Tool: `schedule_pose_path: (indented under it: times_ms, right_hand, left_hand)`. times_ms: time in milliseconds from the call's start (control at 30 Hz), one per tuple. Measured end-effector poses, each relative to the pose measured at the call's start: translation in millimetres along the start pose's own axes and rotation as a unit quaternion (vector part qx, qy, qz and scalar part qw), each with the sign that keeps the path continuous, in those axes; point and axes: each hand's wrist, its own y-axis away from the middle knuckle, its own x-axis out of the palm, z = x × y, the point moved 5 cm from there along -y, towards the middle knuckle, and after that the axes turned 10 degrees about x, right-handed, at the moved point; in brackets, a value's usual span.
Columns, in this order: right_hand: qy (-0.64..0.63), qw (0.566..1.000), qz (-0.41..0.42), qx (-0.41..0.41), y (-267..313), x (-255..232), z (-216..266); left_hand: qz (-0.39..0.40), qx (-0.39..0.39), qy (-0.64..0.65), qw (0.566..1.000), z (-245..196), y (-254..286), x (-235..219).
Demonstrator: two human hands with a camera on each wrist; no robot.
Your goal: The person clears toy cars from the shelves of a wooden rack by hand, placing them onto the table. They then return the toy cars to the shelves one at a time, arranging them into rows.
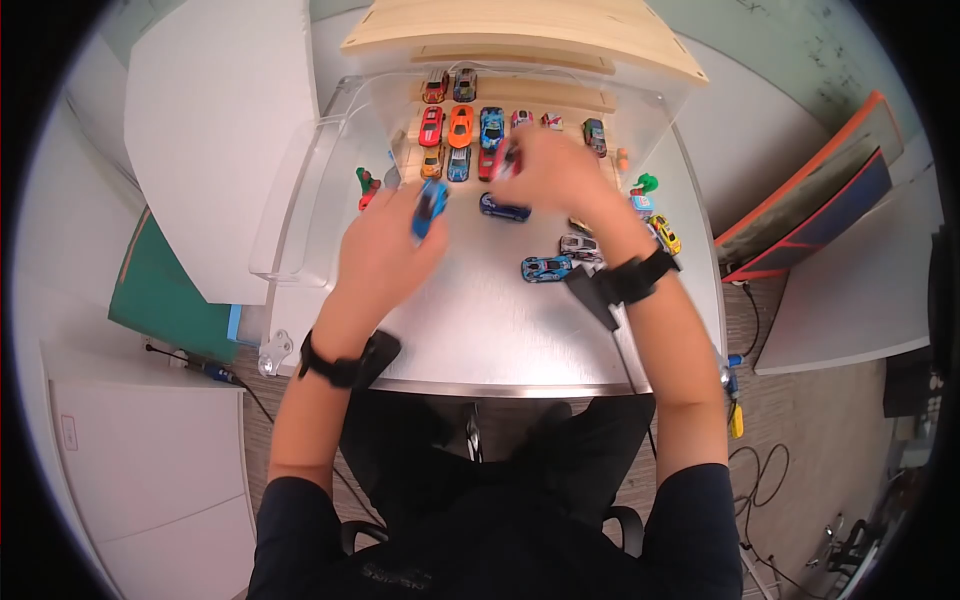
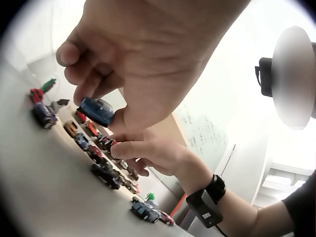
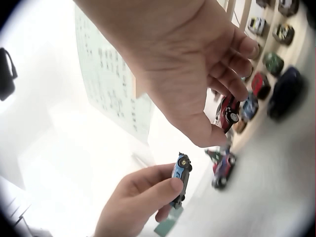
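Note:
My left hand [image 1: 385, 250] pinches a blue toy car [image 1: 429, 208] between thumb and fingers, raised over the front left of the wooden tiered rack [image 1: 560, 97]. At the rack's front row, my right hand [image 1: 568, 175] holds a red and white toy car [image 3: 228, 112] between thumb and fingertips, partly hidden by the fingers in the head view. Rows of toy cars stand on the rack, among them an orange car [image 1: 461, 126] and a blue one [image 1: 492, 128]. Just in front of the rack, a dark blue car [image 1: 505, 208] lies on the table.
More toy cars sit at the table's right: a light blue one [image 1: 546, 269], a silver one [image 1: 580, 247] and a yellow one [image 1: 665, 235]. Small green toys [image 1: 646, 184] stand at both sides. A clear plastic panel [image 1: 650, 125] surrounds the rack, with a wooden board [image 1: 530, 25] above.

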Motion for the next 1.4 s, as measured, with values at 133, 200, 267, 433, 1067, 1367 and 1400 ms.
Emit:
schedule_pose_path:
  times_ms: [133,200,267,433,1067,1367,1400]
  right_hand:
    - [0.001,0.995,-0.096,0.016,-44,-40,-41]
    - [0.021,0.994,-0.110,0.011,-65,-41,-49]
    - [0.037,0.992,-0.124,0.008,-76,-46,-50]
    - [0.027,0.999,-0.031,0.009,-104,-35,-45]
    - [0.090,0.995,-0.037,-0.020,-120,-24,-40]
    - [0.072,0.994,-0.076,-0.042,-118,-20,-41]
    - [0.071,0.994,-0.075,-0.043,-117,-20,-40]
  left_hand:
    - [0.012,0.025,-0.049,0.998,-9,-94,38]
    - [0.014,0.030,-0.075,0.997,-4,-133,55]
    - [0.014,0.075,-0.157,0.985,-5,-163,69]
    - [0.089,0.060,-0.194,0.975,7,-195,96]
    - [0.105,0.047,-0.236,0.965,25,-192,90]
    - [0.052,0.150,-0.181,0.971,37,-174,72]
    - [0.052,0.149,-0.181,0.971,37,-173,73]
